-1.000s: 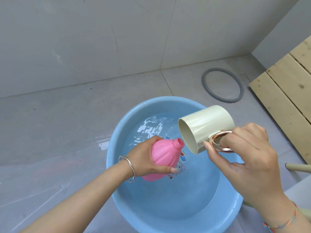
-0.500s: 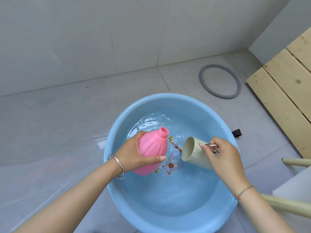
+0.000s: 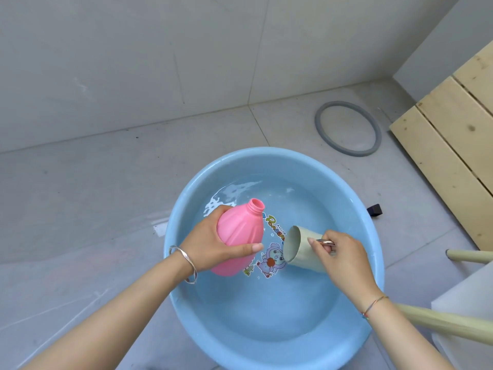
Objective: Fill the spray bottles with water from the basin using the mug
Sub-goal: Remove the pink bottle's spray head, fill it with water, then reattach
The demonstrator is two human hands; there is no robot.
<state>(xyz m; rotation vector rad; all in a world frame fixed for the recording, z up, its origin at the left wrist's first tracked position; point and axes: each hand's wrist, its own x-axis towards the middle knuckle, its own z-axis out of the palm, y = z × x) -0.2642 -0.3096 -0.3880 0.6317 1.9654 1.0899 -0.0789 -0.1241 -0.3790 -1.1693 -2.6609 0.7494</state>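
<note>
The step in hand looks like the scoop. The mug [image 3: 304, 251] lies on its side in the basin [image 3: 266, 160], just ahead of the right fingers [image 3: 314, 243]. Its mouth is turned toward the left hand [image 3: 210, 244], and its lower lip seems dipped in the shallow water [image 3: 266, 303]. The right hand [image 3: 344, 263] pinches the metallic handle [image 3: 326, 243] from above with curled fingers.

The left fingers wrap the belly of the pink spray bottle [image 3: 237, 233]. The thumb lies across the near side and the rest are hidden behind. The bottle is capless and tilted, held above the water. Its open neck [image 3: 256, 205] points up and away past the fingertips, and its base sits close beside the mug's mouth.

With so little depth, the mug fills best if it stays low and is drawn mouth-first along the bottom. The wrist can then roll slowly until the handle stands to the side and the rim is level. A pinch on the handle gives weak leverage over a loaded mug, so a finger hooked through it would likely be steadier. Part-full is enough, since the neck is narrow and a brimming mug would probably slop.

The bottle should stay over the basin so strays fall back in. For the pour, the neck wants to lean toward the right fingers, with the mug's lip just above it and a thin stream. The bottle is opaque, so its level cannot be read.
</note>
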